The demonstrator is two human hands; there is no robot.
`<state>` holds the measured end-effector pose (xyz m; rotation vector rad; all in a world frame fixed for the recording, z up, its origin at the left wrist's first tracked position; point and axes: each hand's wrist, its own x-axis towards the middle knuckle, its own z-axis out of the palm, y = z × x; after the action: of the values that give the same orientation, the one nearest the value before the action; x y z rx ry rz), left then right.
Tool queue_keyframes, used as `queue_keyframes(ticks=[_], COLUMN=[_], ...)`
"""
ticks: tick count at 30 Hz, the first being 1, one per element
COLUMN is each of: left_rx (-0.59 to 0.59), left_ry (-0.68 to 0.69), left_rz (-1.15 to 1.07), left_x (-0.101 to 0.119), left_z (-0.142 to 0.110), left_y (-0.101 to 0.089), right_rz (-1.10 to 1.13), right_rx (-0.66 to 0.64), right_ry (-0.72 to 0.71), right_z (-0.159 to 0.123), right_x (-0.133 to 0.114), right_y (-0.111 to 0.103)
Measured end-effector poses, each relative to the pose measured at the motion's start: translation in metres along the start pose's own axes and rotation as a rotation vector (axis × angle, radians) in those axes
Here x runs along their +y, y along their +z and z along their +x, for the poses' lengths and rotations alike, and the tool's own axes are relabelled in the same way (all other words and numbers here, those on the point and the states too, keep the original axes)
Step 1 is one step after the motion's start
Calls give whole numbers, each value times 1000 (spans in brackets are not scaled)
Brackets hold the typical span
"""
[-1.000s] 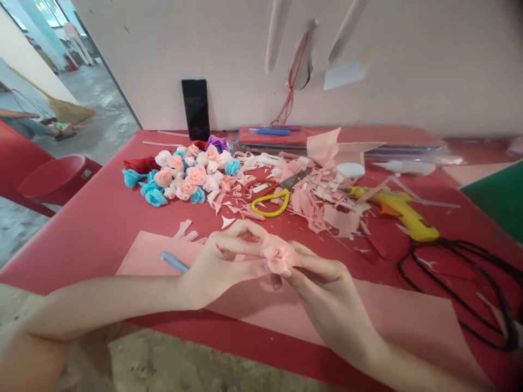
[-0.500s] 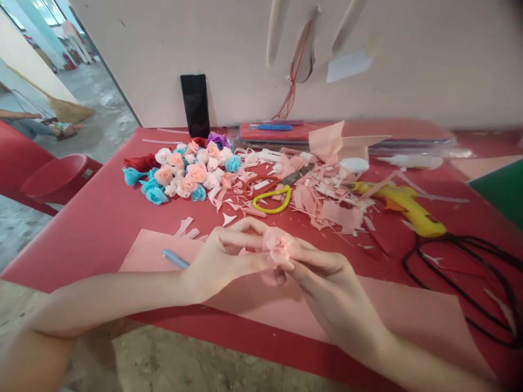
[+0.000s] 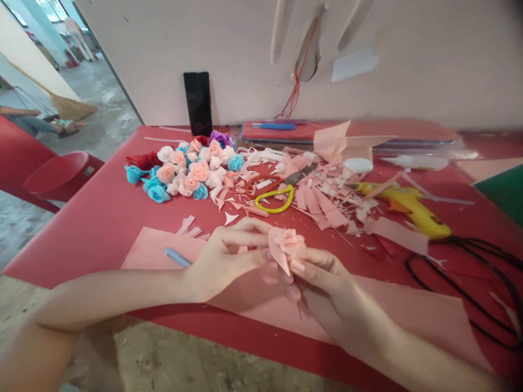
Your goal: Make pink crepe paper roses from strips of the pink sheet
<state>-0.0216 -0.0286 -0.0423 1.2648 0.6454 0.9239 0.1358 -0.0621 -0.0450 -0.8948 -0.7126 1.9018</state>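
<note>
Between my two hands a pink paper flower (image 3: pixel 288 244) is held above the table, its petals tilted upward and a thin stem showing below. My left hand (image 3: pixel 229 256) pinches the flower's left petal between thumb and fingers. From the right, my right hand (image 3: pixel 327 283) grips the flower's base with thumb and fingertips. A pink paper sheet (image 3: pixel 400 305) lies flat beneath both hands, and a grey-blue pen (image 3: pixel 177 257) rests on it beside my left wrist. Beyond my hands lie scissors (image 3: pixel 275 198) with one yellow and one orange handle, among pink paper scraps (image 3: pixel 322 201).
A heap of paper flowers (image 3: pixel 192 171) in pink, white, blue, red and purple sits at the back left. A phone (image 3: pixel 198 103) leans on the wall. A yellow glue gun (image 3: pixel 408 207) with a black cord (image 3: pixel 490 272) lies right. A red stool (image 3: pixel 61 174) stands left.
The flower has tilted in my hands, so its side, a wide outer petal and the stem show now. My right hand has shifted slightly. A paper strip now lies by the glue gun.
</note>
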Motion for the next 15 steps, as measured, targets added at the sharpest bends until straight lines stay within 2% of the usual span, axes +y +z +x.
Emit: queue_keyframes(ticks=[10,15], left_rx=[70,125], left_ry=[-66,-56], left_rz=[-76,-63], left_x=[0,0], left_z=[-1,0], left_y=[4,6], right_rz=[-50,-189], right_rx=[12,45], right_ry=[-13,-98], right_z=[-3,-5], right_x=[2,4], right_y=[1,-2])
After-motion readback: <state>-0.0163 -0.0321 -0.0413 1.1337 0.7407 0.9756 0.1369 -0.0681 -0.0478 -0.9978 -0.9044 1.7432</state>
